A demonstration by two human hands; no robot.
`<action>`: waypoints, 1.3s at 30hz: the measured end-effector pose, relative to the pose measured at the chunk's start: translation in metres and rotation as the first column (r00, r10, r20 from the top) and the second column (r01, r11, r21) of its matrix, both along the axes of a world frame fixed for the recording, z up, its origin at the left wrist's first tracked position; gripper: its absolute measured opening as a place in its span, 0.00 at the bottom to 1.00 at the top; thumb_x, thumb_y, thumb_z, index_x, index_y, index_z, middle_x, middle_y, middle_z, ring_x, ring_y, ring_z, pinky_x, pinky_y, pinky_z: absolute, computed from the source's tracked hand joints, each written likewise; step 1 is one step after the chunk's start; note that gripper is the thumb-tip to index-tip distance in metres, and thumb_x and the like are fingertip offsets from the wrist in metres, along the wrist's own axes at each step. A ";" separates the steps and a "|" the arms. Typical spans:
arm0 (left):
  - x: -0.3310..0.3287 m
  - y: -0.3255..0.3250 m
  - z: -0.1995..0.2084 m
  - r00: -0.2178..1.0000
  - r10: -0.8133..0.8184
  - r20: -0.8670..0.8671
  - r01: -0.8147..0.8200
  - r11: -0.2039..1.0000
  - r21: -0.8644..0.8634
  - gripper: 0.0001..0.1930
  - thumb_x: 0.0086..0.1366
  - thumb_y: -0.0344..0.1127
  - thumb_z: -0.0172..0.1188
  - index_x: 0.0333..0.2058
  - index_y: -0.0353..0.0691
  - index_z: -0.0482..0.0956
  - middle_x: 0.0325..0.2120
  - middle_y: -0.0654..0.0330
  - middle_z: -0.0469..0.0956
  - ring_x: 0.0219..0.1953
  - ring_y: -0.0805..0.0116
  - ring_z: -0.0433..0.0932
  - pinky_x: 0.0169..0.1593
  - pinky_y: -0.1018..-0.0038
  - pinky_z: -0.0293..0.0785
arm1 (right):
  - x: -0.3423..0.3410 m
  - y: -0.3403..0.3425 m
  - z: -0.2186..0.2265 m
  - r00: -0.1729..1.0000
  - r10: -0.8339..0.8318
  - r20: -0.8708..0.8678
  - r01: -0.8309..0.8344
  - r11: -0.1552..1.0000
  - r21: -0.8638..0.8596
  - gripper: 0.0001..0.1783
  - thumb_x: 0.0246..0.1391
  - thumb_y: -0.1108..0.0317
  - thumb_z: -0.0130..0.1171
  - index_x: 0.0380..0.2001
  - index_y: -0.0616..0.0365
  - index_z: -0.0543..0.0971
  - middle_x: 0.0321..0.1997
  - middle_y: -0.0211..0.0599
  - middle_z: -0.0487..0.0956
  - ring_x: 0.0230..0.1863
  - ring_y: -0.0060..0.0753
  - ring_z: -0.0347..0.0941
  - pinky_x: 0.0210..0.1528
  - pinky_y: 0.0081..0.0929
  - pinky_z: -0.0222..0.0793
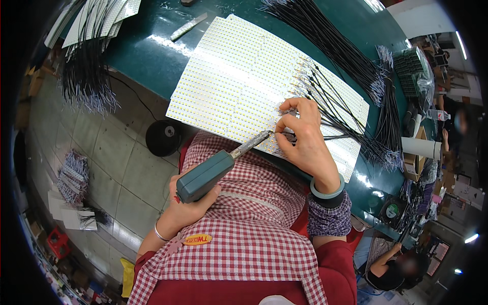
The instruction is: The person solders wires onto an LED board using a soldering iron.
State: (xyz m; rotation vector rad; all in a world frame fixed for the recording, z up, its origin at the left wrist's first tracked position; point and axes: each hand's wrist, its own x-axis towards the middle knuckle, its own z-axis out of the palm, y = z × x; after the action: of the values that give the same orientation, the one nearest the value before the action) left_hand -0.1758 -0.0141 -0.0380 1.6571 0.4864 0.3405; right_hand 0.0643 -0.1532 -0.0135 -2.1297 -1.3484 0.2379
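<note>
My left hand (pixel 195 209) is wrapped round the handle of a dark green soldering gun (pixel 206 175). Its metal barrel points up and right, and the tip is close to the fingertips of my right hand (pixel 307 140). Those fingers are bent in a pinch on the end of a thin black wire (pixel 333 136), low over the near edge of a white LED panel (pixel 218 76). Rows of small yellowish LEDs cover the panel. Several more black wires (pixel 325 89) run from its middle toward the right. The exact contact at the tip is too small to make out.
Bundles of black wires (pixel 325 35) lie along the green table (pixel 137 46)'s far right. More wires and white panels (pixel 119 12) hang over its left edge. A whitish strip (pixel 188 27) lies behind the panel. A round black object (pixel 162 136) stands at left. Another person (pixel 391 267) sits at lower right.
</note>
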 end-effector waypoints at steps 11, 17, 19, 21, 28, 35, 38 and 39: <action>-0.016 0.000 0.006 0.974 0.109 -0.198 -0.176 0.915 -0.362 0.13 0.56 0.27 0.67 0.42 0.33 0.80 0.35 0.59 0.82 0.36 0.74 0.80 0.40 0.77 0.76 | 0.000 0.001 0.002 1.000 0.011 0.002 -0.010 0.999 -0.031 0.05 0.38 0.78 0.61 0.21 0.61 0.74 0.45 0.41 0.69 0.51 0.46 0.61 0.56 0.39 0.57; -0.014 0.002 0.008 0.977 0.081 -0.198 -0.156 0.903 -0.401 0.17 0.56 0.26 0.67 0.46 0.33 0.78 0.40 0.57 0.81 0.41 0.72 0.79 0.46 0.76 0.75 | 0.001 0.001 0.002 1.000 0.014 0.023 -0.014 1.000 -0.025 0.05 0.38 0.78 0.61 0.21 0.61 0.75 0.44 0.41 0.70 0.50 0.46 0.61 0.55 0.39 0.57; -0.014 0.001 0.007 0.978 0.086 -0.189 -0.157 0.905 -0.396 0.17 0.56 0.26 0.67 0.46 0.33 0.78 0.40 0.57 0.81 0.41 0.73 0.79 0.46 0.76 0.75 | 0.002 0.001 0.000 0.999 0.021 0.027 -0.020 0.999 -0.024 0.05 0.38 0.78 0.61 0.21 0.61 0.75 0.44 0.40 0.70 0.50 0.46 0.61 0.54 0.38 0.57; -0.013 0.001 0.006 0.979 0.088 -0.181 -0.154 0.906 -0.393 0.17 0.56 0.25 0.66 0.45 0.33 0.78 0.40 0.57 0.81 0.41 0.73 0.79 0.46 0.76 0.75 | 0.003 0.000 0.001 0.999 0.024 0.030 -0.023 0.999 -0.025 0.04 0.38 0.78 0.61 0.21 0.61 0.75 0.44 0.40 0.70 0.50 0.46 0.61 0.54 0.38 0.57; -0.011 0.000 0.004 0.989 0.097 -0.112 -0.131 0.923 -0.363 0.17 0.57 0.26 0.66 0.47 0.34 0.77 0.35 0.61 0.79 0.24 0.79 0.72 0.27 0.81 0.68 | 0.011 -0.003 0.001 0.995 -0.024 -0.092 0.021 0.999 -0.033 0.07 0.38 0.76 0.65 0.22 0.59 0.76 0.46 0.37 0.73 0.53 0.42 0.65 0.57 0.37 0.57; -0.010 -0.002 0.005 0.988 0.089 -0.125 -0.125 0.940 -0.317 0.17 0.56 0.27 0.67 0.45 0.34 0.78 0.32 0.63 0.79 0.23 0.81 0.70 0.26 0.82 0.67 | 0.008 -0.001 -0.002 0.996 -0.060 -0.071 0.057 0.998 -0.038 0.04 0.39 0.75 0.63 0.23 0.58 0.78 0.45 0.35 0.73 0.53 0.42 0.64 0.59 0.39 0.54; -0.011 -0.002 0.005 0.987 0.078 -0.139 -0.118 0.943 -0.310 0.17 0.56 0.28 0.67 0.46 0.35 0.78 0.31 0.63 0.79 0.23 0.81 0.70 0.26 0.83 0.66 | 0.005 -0.002 -0.002 0.988 -0.092 -0.123 0.093 0.996 0.001 0.06 0.39 0.77 0.64 0.24 0.59 0.77 0.49 0.38 0.74 0.55 0.42 0.65 0.59 0.38 0.56; -0.012 -0.002 0.004 0.987 0.078 -0.138 -0.118 0.944 -0.310 0.17 0.56 0.28 0.67 0.46 0.35 0.78 0.31 0.63 0.79 0.23 0.81 0.70 0.26 0.83 0.66 | 0.005 -0.004 -0.001 0.988 -0.092 -0.122 0.093 0.996 0.001 0.06 0.39 0.77 0.64 0.24 0.59 0.77 0.49 0.38 0.74 0.55 0.42 0.65 0.59 0.38 0.56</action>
State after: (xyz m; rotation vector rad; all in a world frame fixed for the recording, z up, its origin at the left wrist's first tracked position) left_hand -0.1879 -0.0162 -0.0340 1.3476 0.6825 0.2193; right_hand 0.0697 -0.1568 -0.0149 -2.1292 -1.1758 0.3198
